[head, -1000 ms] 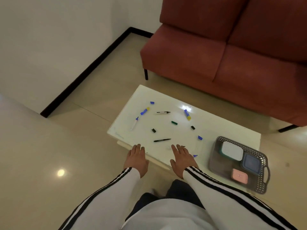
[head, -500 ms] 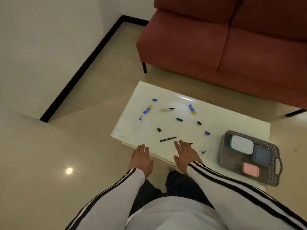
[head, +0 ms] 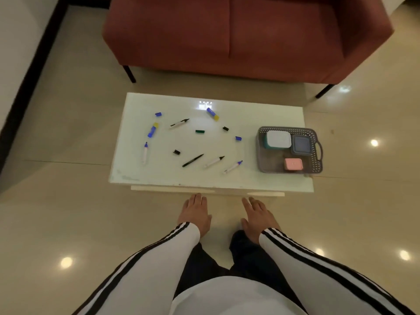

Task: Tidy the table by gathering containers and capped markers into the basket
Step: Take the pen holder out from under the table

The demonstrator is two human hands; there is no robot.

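Note:
A grey perforated basket sits on the right of the white table. It holds a white container, a dark blue container and a pink container. Several uncapped markers lie on the table, among them a black one and a white one with a blue tip. Loose caps lie around them: blue, green, black. My left hand and my right hand hover just in front of the table's near edge, fingers spread, holding nothing.
A red sofa stands behind the table. Two blue-and-yellow markers lie toward the back. Glossy tile floor surrounds the table, and a dark baseboard runs along the left wall.
The view has swung so the table now lies square in front of me. Both hands have come off the table's near edge and now sit in front of it.

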